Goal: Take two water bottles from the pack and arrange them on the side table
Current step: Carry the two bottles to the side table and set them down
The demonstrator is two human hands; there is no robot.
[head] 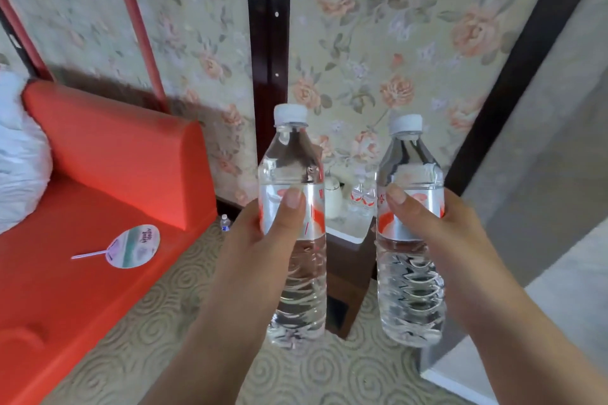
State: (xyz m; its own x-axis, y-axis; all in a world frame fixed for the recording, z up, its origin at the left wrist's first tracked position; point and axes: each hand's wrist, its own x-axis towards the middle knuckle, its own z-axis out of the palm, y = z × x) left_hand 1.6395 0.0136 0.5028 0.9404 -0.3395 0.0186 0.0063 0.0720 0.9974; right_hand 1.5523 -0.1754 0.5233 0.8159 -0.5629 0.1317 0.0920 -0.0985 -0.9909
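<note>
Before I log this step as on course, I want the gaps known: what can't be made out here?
Head view only:
- Side table top: mostly hidden behind the left bottle and right bottle; free space unclear.
- Small bottles on it: too small to count.
- Label text: covered by the left hand and right hand.
- The pack: out of frame.

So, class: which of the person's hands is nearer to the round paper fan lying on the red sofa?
Left. The left hand, gripping one bottle, is just right of the fan; the right hand, gripping the other bottle, is farther right, beyond the left hand.
</note>
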